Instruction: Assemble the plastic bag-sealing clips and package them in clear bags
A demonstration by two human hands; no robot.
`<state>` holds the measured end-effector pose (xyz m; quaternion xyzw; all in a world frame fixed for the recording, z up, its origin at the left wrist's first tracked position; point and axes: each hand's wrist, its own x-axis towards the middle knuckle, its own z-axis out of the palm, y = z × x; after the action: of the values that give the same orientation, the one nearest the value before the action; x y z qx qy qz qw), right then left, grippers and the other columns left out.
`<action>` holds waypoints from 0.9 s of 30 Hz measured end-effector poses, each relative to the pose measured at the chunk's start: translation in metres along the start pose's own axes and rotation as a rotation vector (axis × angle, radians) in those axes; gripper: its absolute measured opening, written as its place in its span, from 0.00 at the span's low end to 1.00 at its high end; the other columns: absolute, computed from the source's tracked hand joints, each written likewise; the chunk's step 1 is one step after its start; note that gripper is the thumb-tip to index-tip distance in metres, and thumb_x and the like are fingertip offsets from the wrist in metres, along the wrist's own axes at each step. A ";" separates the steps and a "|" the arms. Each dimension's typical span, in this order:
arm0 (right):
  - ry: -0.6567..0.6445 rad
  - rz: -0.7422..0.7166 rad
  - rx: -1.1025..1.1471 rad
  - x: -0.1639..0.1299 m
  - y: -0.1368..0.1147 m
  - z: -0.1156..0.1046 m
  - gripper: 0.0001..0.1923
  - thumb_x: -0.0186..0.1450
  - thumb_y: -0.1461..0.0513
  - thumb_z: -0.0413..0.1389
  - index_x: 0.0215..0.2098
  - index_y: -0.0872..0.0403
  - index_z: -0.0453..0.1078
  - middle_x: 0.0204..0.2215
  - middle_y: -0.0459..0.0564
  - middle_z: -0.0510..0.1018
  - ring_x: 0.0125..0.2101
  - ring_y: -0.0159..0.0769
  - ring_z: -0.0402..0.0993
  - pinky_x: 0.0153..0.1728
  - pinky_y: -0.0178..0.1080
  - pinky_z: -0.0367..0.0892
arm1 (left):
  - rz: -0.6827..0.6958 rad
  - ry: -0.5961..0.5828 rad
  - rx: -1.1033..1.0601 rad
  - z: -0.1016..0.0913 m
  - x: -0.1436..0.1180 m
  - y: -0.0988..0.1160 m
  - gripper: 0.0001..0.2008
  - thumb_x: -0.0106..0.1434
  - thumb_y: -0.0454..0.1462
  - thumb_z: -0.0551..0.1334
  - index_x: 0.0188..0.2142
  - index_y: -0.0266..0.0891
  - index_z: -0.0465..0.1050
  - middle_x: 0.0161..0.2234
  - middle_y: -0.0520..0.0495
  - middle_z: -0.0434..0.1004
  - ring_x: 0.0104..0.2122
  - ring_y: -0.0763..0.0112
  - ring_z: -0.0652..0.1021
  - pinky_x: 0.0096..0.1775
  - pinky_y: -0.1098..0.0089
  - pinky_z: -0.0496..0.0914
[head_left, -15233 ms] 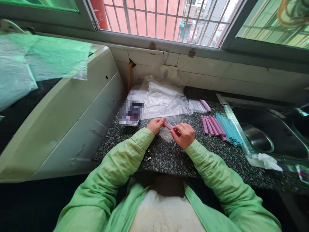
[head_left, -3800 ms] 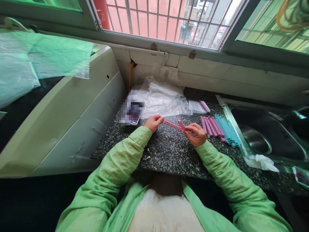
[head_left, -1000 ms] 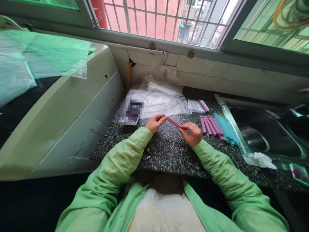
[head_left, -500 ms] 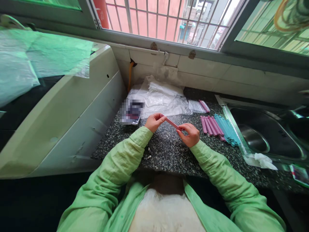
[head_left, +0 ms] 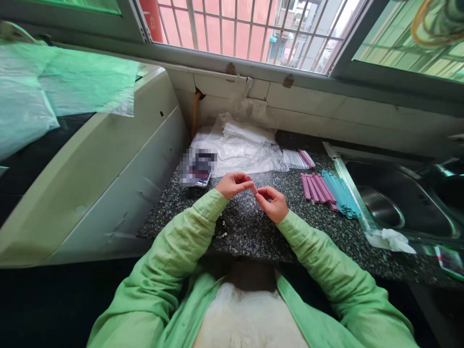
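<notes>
Over the speckled counter (head_left: 250,232), my two hands are close together on a slim pink plastic strip (head_left: 254,190). My left hand (head_left: 235,185) pinches its far end between thumb and fingers. My right hand (head_left: 272,204) has its fingertips closed on the near end. Only a short length of the strip shows between the hands; the rest is hidden by fingers. To the right lie a row of similar pink strips (head_left: 318,188) and a row of teal strips (head_left: 340,194), side by side.
Clear plastic bags (head_left: 242,145) are heaped by the wall. A small packet (head_left: 299,159) with white and pink pieces lies beside them. A partly blurred phone-like object (head_left: 205,169) sits left. The sink (head_left: 398,193) borders the right; a pale appliance (head_left: 145,135) stands left.
My right hand has moved left, closer to my left hand. Less of the pink strip shows between them, and it points more steeply toward me. The strips on the counter stay put.
</notes>
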<state>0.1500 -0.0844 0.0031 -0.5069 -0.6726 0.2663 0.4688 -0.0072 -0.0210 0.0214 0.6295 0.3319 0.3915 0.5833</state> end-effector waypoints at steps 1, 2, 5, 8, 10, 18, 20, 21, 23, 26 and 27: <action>-0.002 0.015 0.016 0.000 0.001 0.000 0.10 0.57 0.55 0.54 0.28 0.54 0.69 0.21 0.45 0.71 0.22 0.29 0.66 0.22 0.33 0.64 | -0.002 -0.008 0.003 0.000 0.000 0.000 0.20 0.41 0.49 0.67 0.21 0.33 0.68 0.18 0.54 0.65 0.22 0.79 0.65 0.27 0.74 0.61; -0.002 0.028 0.028 -0.001 0.002 0.000 0.10 0.57 0.55 0.55 0.28 0.54 0.69 0.20 0.45 0.71 0.21 0.29 0.66 0.22 0.33 0.64 | -0.004 -0.012 0.006 0.000 0.000 -0.001 0.20 0.41 0.49 0.67 0.21 0.33 0.68 0.18 0.53 0.65 0.21 0.79 0.65 0.27 0.74 0.61; -0.003 0.054 0.049 -0.001 0.006 0.000 0.10 0.56 0.55 0.56 0.28 0.54 0.69 0.18 0.44 0.70 0.20 0.29 0.66 0.20 0.32 0.63 | -0.007 -0.009 0.028 0.000 0.000 -0.002 0.21 0.41 0.50 0.67 0.22 0.33 0.69 0.18 0.53 0.66 0.21 0.79 0.65 0.26 0.74 0.61; -0.004 0.069 0.066 -0.001 0.008 0.000 0.10 0.56 0.54 0.56 0.28 0.54 0.69 0.17 0.43 0.69 0.20 0.29 0.65 0.19 0.32 0.62 | -0.010 -0.012 0.055 0.000 0.001 -0.003 0.21 0.41 0.50 0.66 0.22 0.33 0.70 0.18 0.53 0.67 0.21 0.78 0.66 0.26 0.74 0.61; -0.002 0.073 0.072 -0.001 0.009 0.000 0.10 0.55 0.54 0.56 0.27 0.54 0.69 0.16 0.43 0.69 0.19 0.29 0.65 0.19 0.32 0.62 | -0.010 -0.011 0.063 0.000 0.001 -0.004 0.22 0.41 0.51 0.66 0.22 0.33 0.70 0.18 0.52 0.67 0.21 0.78 0.66 0.26 0.74 0.62; 0.011 0.050 0.020 -0.001 0.006 -0.002 0.10 0.56 0.55 0.56 0.26 0.54 0.70 0.18 0.44 0.71 0.19 0.27 0.64 0.20 0.32 0.62 | 0.003 0.001 0.086 0.001 0.001 -0.005 0.21 0.42 0.51 0.66 0.21 0.33 0.70 0.17 0.52 0.68 0.21 0.78 0.67 0.25 0.74 0.62; 0.017 0.045 0.011 -0.001 0.006 -0.002 0.10 0.55 0.55 0.56 0.26 0.54 0.70 0.19 0.44 0.71 0.19 0.27 0.64 0.21 0.32 0.63 | 0.005 0.004 0.090 0.001 0.001 -0.005 0.21 0.42 0.51 0.66 0.21 0.33 0.70 0.17 0.53 0.67 0.21 0.78 0.67 0.25 0.74 0.62; 0.019 0.043 0.008 -0.001 0.006 -0.002 0.10 0.55 0.55 0.56 0.26 0.54 0.70 0.20 0.44 0.71 0.20 0.27 0.64 0.21 0.32 0.63 | 0.005 0.004 0.091 0.001 0.001 -0.005 0.21 0.42 0.51 0.66 0.21 0.33 0.70 0.17 0.53 0.67 0.20 0.78 0.66 0.25 0.74 0.62; 0.021 0.039 0.006 -0.001 0.007 -0.002 0.10 0.55 0.56 0.56 0.26 0.55 0.70 0.20 0.45 0.71 0.20 0.27 0.64 0.22 0.32 0.63 | 0.008 0.006 0.096 0.001 0.001 -0.006 0.21 0.42 0.51 0.65 0.21 0.33 0.70 0.16 0.53 0.66 0.20 0.78 0.66 0.25 0.74 0.61; 0.023 0.035 0.003 -0.001 0.008 -0.001 0.10 0.55 0.56 0.56 0.26 0.54 0.70 0.20 0.45 0.72 0.20 0.27 0.65 0.22 0.32 0.64 | 0.014 0.014 0.099 0.001 0.000 -0.005 0.21 0.42 0.51 0.65 0.21 0.33 0.70 0.16 0.54 0.66 0.20 0.78 0.65 0.24 0.74 0.61; 0.023 0.033 0.001 -0.001 0.008 -0.001 0.10 0.56 0.55 0.56 0.26 0.54 0.70 0.20 0.45 0.72 0.20 0.27 0.65 0.22 0.32 0.64 | 0.016 0.015 0.099 0.002 0.000 -0.005 0.21 0.42 0.51 0.65 0.21 0.33 0.70 0.16 0.53 0.66 0.20 0.78 0.65 0.24 0.74 0.61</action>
<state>0.1545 -0.0823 -0.0034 -0.5209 -0.6584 0.2685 0.4723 -0.0054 -0.0210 0.0167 0.6572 0.3500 0.3840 0.5460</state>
